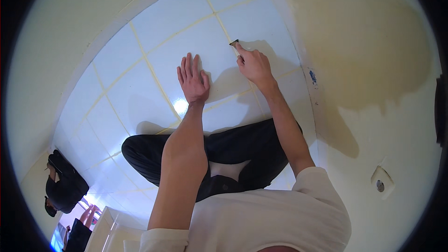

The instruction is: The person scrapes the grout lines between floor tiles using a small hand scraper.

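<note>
My left hand (192, 83) lies flat on a pale tile, its fingers stretched out and pointing away from me, with nothing under it that I can see. To its right, my right hand (254, 65) is closed around a small scraper (234, 43). The scraper's dark triangular head sticks out past my index finger; its handle is mostly hidden in my grip. The head is at a yellowish grout line (223, 29) between white floor tiles (179, 37).
My crossed legs (158, 151) in dark trousers rest on the floor. A beige wall (364, 65) with shadows on it rises at the right, holding a small square fitting (380, 184). Another person (67, 184) in dark clothes is low at the far left; a second person (79, 235) stands beyond.
</note>
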Motion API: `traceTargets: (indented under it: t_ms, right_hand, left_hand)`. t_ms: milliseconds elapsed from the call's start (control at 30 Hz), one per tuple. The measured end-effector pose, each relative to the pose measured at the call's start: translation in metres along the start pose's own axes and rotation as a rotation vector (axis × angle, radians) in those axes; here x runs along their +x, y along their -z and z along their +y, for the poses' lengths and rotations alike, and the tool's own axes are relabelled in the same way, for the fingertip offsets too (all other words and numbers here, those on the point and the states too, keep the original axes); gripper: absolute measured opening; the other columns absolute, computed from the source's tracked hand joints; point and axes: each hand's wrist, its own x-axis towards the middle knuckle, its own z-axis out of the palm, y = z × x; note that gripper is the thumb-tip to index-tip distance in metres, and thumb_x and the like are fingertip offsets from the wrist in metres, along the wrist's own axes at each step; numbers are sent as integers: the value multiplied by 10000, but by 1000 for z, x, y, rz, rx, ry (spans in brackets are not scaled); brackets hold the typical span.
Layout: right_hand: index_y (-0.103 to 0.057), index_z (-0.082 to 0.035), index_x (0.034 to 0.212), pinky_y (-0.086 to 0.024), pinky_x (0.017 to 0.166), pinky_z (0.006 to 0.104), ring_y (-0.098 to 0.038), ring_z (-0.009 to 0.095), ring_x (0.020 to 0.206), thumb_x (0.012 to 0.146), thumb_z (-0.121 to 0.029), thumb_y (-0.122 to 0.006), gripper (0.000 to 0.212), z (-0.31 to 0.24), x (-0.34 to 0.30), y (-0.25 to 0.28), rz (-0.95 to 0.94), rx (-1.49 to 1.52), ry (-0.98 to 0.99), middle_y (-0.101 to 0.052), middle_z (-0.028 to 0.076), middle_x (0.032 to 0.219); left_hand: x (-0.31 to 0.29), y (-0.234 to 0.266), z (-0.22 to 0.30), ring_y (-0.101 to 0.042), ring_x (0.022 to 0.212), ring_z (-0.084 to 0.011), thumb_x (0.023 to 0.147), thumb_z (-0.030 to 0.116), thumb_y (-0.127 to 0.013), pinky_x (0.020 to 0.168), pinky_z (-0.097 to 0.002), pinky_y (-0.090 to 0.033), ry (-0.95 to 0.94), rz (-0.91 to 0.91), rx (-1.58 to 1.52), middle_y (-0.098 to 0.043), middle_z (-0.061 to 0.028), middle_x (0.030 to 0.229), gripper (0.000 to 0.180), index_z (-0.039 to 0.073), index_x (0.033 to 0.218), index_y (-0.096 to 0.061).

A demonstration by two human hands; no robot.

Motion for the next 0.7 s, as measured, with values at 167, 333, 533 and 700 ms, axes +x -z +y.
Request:
traceTargets:
  t_ms: [167, 333, 533, 700]
  right_hand:
    - [-630, -145, 1398, -539, 689, 496, -668, 374, 689, 905, -213, -629, 498, -3, 8, 16, -95, -90, 12, -673, 168, 706]
    - [-673, -204, 1356, -540, 663, 468, -659, 348, 664, 879, -194, -623, 479, 6, 8, 18, -100, -72, 7, -673, 144, 695]
    - [-685, -195, 1342, -538, 648, 458, -663, 336, 661, 871, -206, -619, 476, 7, 11, 19, -60, -66, 22, -680, 141, 704]
    - [-698, -148, 1303, -546, 649, 466, -681, 344, 674, 847, -201, -628, 464, 0, 10, 14, -57, -71, 21, -687, 153, 703]
  left_hand:
    - [2, 2, 2, -246, 1553, -282, 954, 216, -489, 1279, -517, -135, 7, -12, -18, -333, -75, 1651, 597, 173, 1546, -420]
    - [2, 1, 1, -249, 1551, -288, 946, 221, -492, 1278, -520, -137, 5, -1, -28, -337, -78, 1650, 602, 168, 1542, -430]
    - [2, 0, 3, -249, 1552, -285, 941, 217, -495, 1278, -522, -137, 4, -9, -16, -332, -79, 1653, 612, 172, 1547, -422]
    - [2, -1, 4, -251, 1551, -285, 944, 216, -492, 1275, -523, -139, 1, -6, -20, -323, -79, 1656, 606, 168, 1544, -422]
